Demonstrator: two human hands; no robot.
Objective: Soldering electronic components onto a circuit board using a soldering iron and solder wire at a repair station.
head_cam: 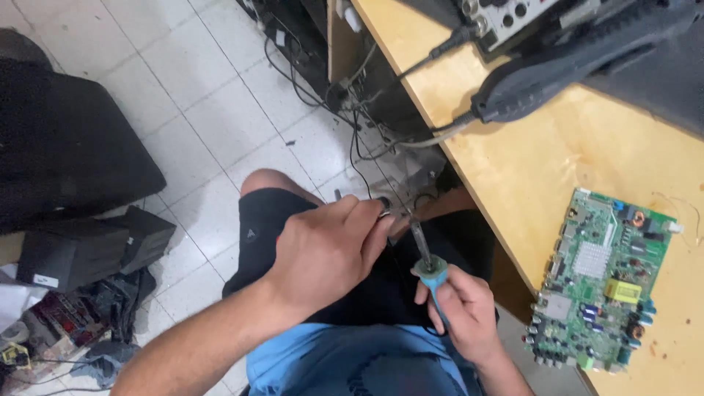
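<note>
My right hand sits closest to me, low over my lap, its fingers curled tight around the blue handle of a soldering iron. The iron points up and away from me, its metal tip slanting toward my other hand. My left hand is just beyond it, above my knee and black shorts, with the fingers bunched and pinched closed on something small and dark at their tips; I cannot tell just what it is, since my knuckles hide most of it, but a thin black wire runs up from that spot. The iron's tip comes very near those fingertips; whether it touches the piece is hidden.

To my right, on the pale wooden tabletop, a green circuit board lies flat near the edge, well apart from both hands, carrying a silver heat sink, a yellow block and rows of connectors along its near side.

To my left, on the white tiled floor, lie dark boxes and a heap of clutter, and a big black shape behind them.

Farther off, the wire joins a tangle of cables hanging beside the tabletop's end. At the far edge of the tabletop lies a dark grey tool body with a cable at its end, and beyond it part of a pale device with round sockets.
</note>
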